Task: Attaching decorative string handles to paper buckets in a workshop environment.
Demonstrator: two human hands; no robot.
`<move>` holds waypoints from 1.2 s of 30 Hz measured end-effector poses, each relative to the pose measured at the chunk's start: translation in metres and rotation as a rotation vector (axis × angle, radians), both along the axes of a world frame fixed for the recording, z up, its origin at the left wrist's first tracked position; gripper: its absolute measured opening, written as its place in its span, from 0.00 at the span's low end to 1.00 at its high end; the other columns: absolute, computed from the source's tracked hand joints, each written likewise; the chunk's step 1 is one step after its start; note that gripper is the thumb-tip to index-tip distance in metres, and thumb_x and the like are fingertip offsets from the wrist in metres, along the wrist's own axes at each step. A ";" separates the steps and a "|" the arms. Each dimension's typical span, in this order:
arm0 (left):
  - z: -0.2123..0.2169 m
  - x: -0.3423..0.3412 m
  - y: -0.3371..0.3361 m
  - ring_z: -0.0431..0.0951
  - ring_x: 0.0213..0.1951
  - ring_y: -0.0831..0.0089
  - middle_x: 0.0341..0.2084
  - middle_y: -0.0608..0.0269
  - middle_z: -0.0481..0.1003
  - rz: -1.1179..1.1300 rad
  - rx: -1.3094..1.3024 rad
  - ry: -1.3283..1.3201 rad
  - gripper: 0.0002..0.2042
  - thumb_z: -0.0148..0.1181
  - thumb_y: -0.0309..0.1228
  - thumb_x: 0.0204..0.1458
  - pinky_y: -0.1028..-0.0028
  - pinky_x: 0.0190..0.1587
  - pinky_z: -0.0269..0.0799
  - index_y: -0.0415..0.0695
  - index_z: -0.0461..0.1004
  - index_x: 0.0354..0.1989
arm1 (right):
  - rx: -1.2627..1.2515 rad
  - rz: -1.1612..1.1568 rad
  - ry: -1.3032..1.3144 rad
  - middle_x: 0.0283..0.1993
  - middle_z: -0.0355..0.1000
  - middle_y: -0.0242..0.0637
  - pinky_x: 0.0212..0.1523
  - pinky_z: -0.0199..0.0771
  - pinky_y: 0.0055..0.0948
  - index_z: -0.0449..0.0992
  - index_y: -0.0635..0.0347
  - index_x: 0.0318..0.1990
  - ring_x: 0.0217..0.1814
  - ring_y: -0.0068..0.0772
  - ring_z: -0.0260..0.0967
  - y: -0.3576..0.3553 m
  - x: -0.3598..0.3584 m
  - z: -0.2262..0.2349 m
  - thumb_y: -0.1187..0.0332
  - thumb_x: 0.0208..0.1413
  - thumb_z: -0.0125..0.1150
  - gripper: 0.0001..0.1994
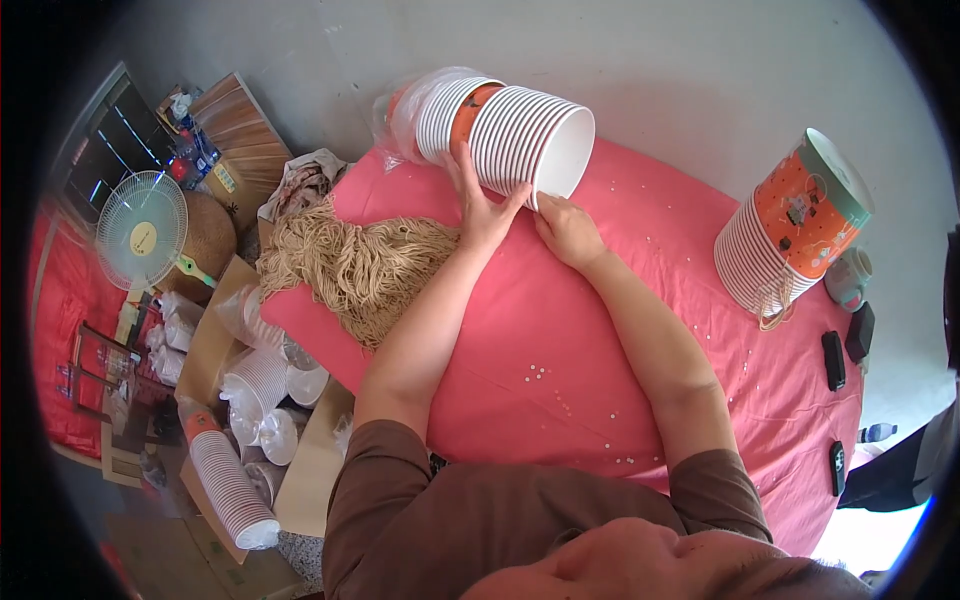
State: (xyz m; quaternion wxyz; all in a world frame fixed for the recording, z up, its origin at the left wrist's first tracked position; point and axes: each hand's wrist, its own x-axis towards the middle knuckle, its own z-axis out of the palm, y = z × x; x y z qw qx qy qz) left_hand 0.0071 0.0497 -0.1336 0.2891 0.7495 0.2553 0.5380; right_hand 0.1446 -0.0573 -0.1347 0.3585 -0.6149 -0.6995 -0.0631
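Note:
A long stack of nested white paper buckets lies on its side at the table's far edge, its open mouth facing right. Clear plastic wrap covers its left end, and an orange printed band shows partway along. My left hand grips the stack's near side, fingers up against the buckets and thumb reaching to the end rim. At that rim, the curled fingers of my right hand pinch the lower edge of the end bucket. The fingertips are partly hidden. A heap of tan cord lies left of my left forearm.
On the right of the pink-covered table stands an upside-down stack of orange printed buckets with cord loops. Beside it are a mug and black objects. Small white bits dot the cloth. Left below, a carton holds wrapped bucket stacks.

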 end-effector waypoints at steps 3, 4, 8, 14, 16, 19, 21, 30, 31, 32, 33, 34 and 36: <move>0.001 0.001 0.002 0.22 0.72 0.40 0.71 0.34 0.26 -0.008 0.022 0.006 0.58 0.69 0.57 0.44 0.42 0.71 0.32 0.47 0.34 0.74 | 0.038 0.047 0.031 0.41 0.75 0.51 0.47 0.73 0.48 0.71 0.64 0.44 0.43 0.55 0.73 0.000 0.002 0.002 0.74 0.55 0.54 0.10; 0.001 0.002 0.001 0.22 0.72 0.40 0.71 0.34 0.26 -0.010 0.021 0.008 0.58 0.69 0.57 0.44 0.42 0.71 0.32 0.47 0.34 0.74 | 0.036 0.045 0.049 0.39 0.75 0.51 0.44 0.73 0.48 0.70 0.63 0.43 0.41 0.56 0.73 0.000 0.003 0.002 0.74 0.54 0.54 0.09; 0.000 0.005 0.002 0.25 0.72 0.38 0.71 0.32 0.27 0.028 0.024 -0.006 0.57 0.70 0.57 0.44 0.42 0.70 0.35 0.48 0.35 0.74 | 0.083 0.055 0.073 0.33 0.75 0.51 0.38 0.74 0.49 0.71 0.62 0.41 0.36 0.56 0.73 0.003 0.005 0.000 0.74 0.53 0.55 0.08; -0.002 0.005 0.005 0.29 0.73 0.39 0.71 0.32 0.27 0.077 0.029 0.005 0.56 0.70 0.56 0.44 0.44 0.70 0.39 0.50 0.38 0.74 | 0.026 -0.006 0.088 0.29 0.75 0.51 0.34 0.74 0.50 0.72 0.63 0.32 0.32 0.56 0.74 -0.002 0.002 0.007 0.70 0.50 0.58 0.06; -0.003 0.004 0.008 0.30 0.73 0.41 0.72 0.34 0.28 0.093 0.031 -0.003 0.56 0.69 0.57 0.45 0.46 0.71 0.39 0.50 0.37 0.74 | -0.001 -0.029 0.083 0.29 0.75 0.51 0.34 0.74 0.49 0.72 0.63 0.31 0.31 0.56 0.74 -0.007 0.001 0.015 0.70 0.49 0.58 0.06; -0.002 0.007 0.008 0.31 0.72 0.37 0.70 0.29 0.29 0.093 0.031 -0.028 0.57 0.70 0.59 0.42 0.44 0.71 0.39 0.46 0.40 0.73 | -0.005 -0.061 0.078 0.28 0.75 0.52 0.32 0.74 0.49 0.74 0.62 0.30 0.30 0.56 0.74 -0.009 0.003 0.016 0.69 0.48 0.59 0.06; -0.004 0.007 0.009 0.31 0.72 0.36 0.70 0.29 0.29 0.101 0.047 -0.028 0.57 0.70 0.59 0.42 0.44 0.71 0.38 0.46 0.40 0.73 | 0.016 -0.060 0.075 0.28 0.75 0.52 0.31 0.74 0.49 0.74 0.62 0.31 0.29 0.56 0.73 -0.009 0.003 0.014 0.69 0.47 0.59 0.06; -0.002 0.006 0.009 0.32 0.72 0.36 0.70 0.29 0.30 0.096 0.029 -0.034 0.57 0.70 0.60 0.41 0.44 0.71 0.39 0.46 0.40 0.73 | 0.052 -0.102 0.128 0.27 0.75 0.53 0.31 0.74 0.51 0.77 0.62 0.29 0.29 0.58 0.73 -0.006 0.001 0.019 0.62 0.56 0.60 0.12; -0.002 0.007 0.009 0.33 0.72 0.36 0.70 0.30 0.31 0.105 0.042 -0.034 0.57 0.70 0.60 0.41 0.44 0.71 0.39 0.47 0.41 0.73 | 0.020 -0.104 0.083 0.27 0.75 0.53 0.31 0.74 0.51 0.77 0.63 0.29 0.29 0.58 0.74 -0.008 0.003 0.020 0.63 0.56 0.60 0.12; -0.002 0.007 0.008 0.33 0.72 0.36 0.70 0.31 0.32 0.116 0.053 -0.034 0.57 0.70 0.60 0.41 0.44 0.71 0.40 0.47 0.42 0.73 | -0.012 -0.103 0.038 0.27 0.75 0.53 0.31 0.74 0.51 0.77 0.63 0.29 0.29 0.58 0.74 -0.010 0.004 0.023 0.63 0.56 0.60 0.11; -0.003 0.008 0.006 0.36 0.72 0.37 0.70 0.33 0.35 0.134 0.063 -0.043 0.56 0.70 0.61 0.40 0.44 0.70 0.42 0.48 0.43 0.72 | -0.010 -0.103 0.036 0.27 0.75 0.53 0.31 0.74 0.51 0.77 0.63 0.29 0.29 0.58 0.74 -0.013 0.006 0.025 0.63 0.56 0.60 0.11; -0.003 0.009 0.005 0.37 0.72 0.38 0.70 0.35 0.36 0.155 0.060 -0.030 0.57 0.71 0.61 0.39 0.44 0.70 0.43 0.49 0.43 0.72 | -0.019 -0.099 0.029 0.27 0.75 0.53 0.31 0.74 0.50 0.77 0.63 0.28 0.29 0.58 0.74 -0.020 0.009 0.027 0.63 0.56 0.60 0.12; -0.005 0.007 0.005 0.40 0.72 0.40 0.70 0.38 0.38 0.186 0.067 -0.033 0.58 0.71 0.61 0.38 0.43 0.69 0.44 0.49 0.42 0.73 | -0.028 -0.075 0.021 0.26 0.74 0.53 0.30 0.74 0.49 0.76 0.65 0.25 0.28 0.57 0.74 -0.032 0.012 0.033 0.63 0.56 0.61 0.13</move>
